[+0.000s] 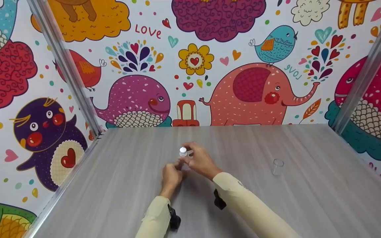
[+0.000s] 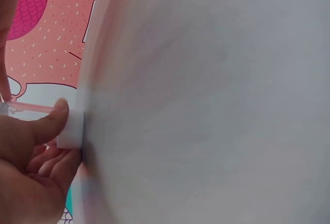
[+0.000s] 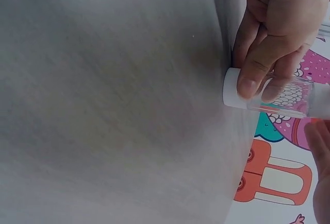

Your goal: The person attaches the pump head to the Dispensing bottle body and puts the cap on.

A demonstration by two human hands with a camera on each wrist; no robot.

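A small clear bottle (image 3: 282,99) stands upright between both hands, with a white base (image 3: 235,88) and a white cap (image 1: 183,150) on top. My left hand (image 1: 172,176) grips it low down. In the left wrist view the left thumb (image 2: 58,116) and fingers lie round the white base (image 2: 72,129), close to the tabletop. My right hand (image 1: 201,160) is higher, its thumb and fingers curved about the cap. Right fingertips (image 3: 312,131) are right at the cap's edge in the right wrist view, where most of that hand is out of frame.
To the right on the grey wood-grain table (image 1: 127,198) stands a clear glass (image 1: 278,167). Walls printed with cartoon animals (image 1: 250,99) rise behind and at the sides, with metal posts (image 1: 66,66) at the corners.
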